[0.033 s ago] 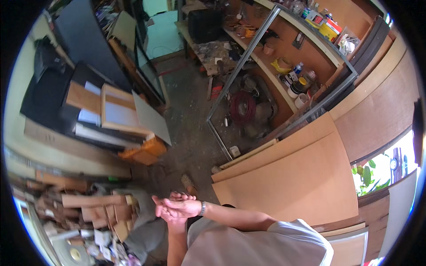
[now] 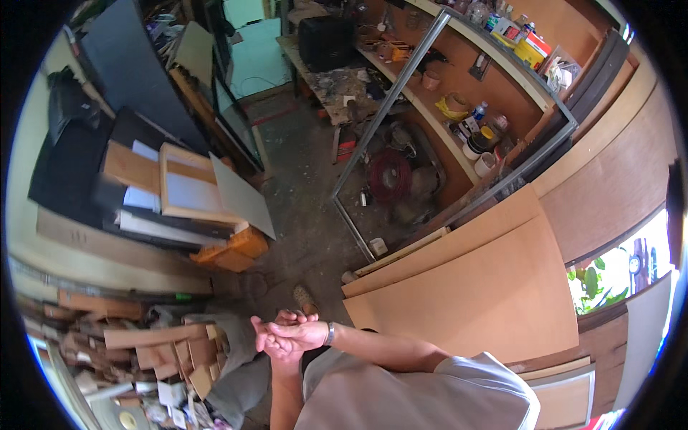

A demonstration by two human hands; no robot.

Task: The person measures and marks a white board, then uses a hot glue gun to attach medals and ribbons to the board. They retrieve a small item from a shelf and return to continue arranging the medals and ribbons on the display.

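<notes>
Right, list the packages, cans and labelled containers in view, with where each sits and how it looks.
Yellow box: top shelf, upper right, rectangular, red trim.
Cans: top shelf, left of the yellow box, small, colours unclear.
Clear packet: top shelf, right of the box, see-through.
Bottle: middle shelf, blue cap.
White tubs: middle shelf, round, one with a yellow lid.
Orange crate: floor, beneath stacked panels.

I stand in a cluttered woodworking workshop, big plywood sheets point(image 2: 466, 287) leaning at right, offcut pile point(image 2: 143, 344) at lower left, stacked boards and frames point(image 2: 186, 190) at left, shelves of paint cans point(image 2: 480, 122) upper right, messy workbench point(image 2: 337, 72) at top
</notes>
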